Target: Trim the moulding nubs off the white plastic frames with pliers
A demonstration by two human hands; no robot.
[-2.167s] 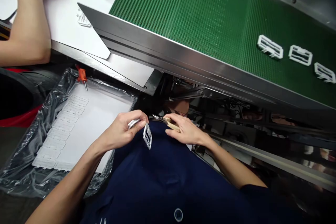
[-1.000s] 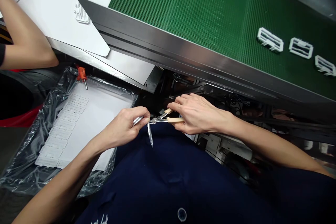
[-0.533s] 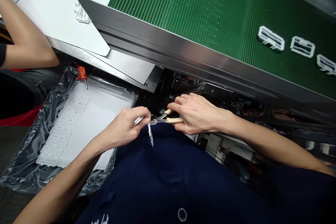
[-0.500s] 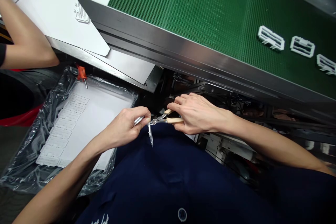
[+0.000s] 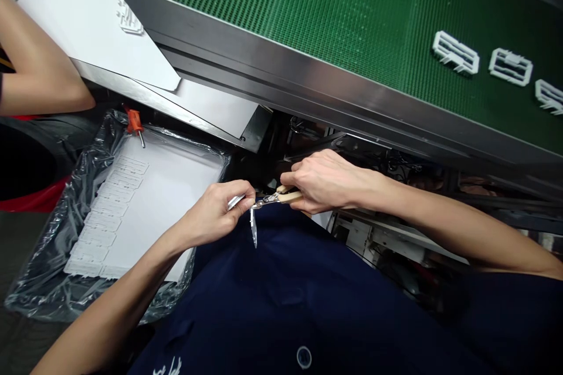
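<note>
My left hand (image 5: pixel 215 214) pinches a white plastic frame part (image 5: pixel 253 228), seen edge-on and hanging below my fingers, along with a small silvery strip (image 5: pixel 236 202). My right hand (image 5: pixel 323 188) is shut on wood-handled side cutters (image 5: pixel 277 198). Their steel jaws touch the top of the white part, right at my left fingertips. Both hands are held just above my dark blue shirt (image 5: pixel 290 304).
On the left, a tray lined with clear plastic (image 5: pixel 57 263) holds a white sheet with rows of white parts. A green conveyor belt (image 5: pixel 308 12) carrying white parts runs behind a steel rail (image 5: pixel 281 64). A co-worker's arm (image 5: pixel 39 70) rests on the white board (image 5: pixel 88 29).
My right hand has moved in, bringing the cutters' jaws to the white part, and it now covers more of the handles. The view has shifted slightly.
</note>
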